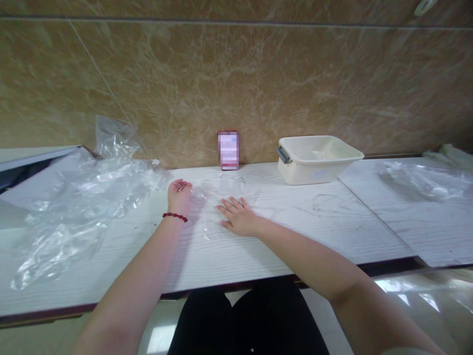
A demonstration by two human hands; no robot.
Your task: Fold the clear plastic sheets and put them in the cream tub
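Note:
A clear plastic bag point(210, 190) lies flat on the white wood-grain table, its outline hard to make out. My left hand point(179, 197), with a red bracelet at the wrist, is curled closed at the bag's left side, pinching its edge. A small shiny bit shows between those fingers. Spread flat, my right hand point(238, 217) presses on the bag with its palm down and holds nothing. Behind the hands, a phone point(229, 150) stands upright against the wall, its screen blurred out.
A cream plastic bin point(306, 170) with a grey clip handle stands by the wall at right. Crumpled clear plastic point(84, 197) spreads over the table's left side. Another clear plastic heap point(424, 180) lies far right. A seam crosses the table point(369, 212).

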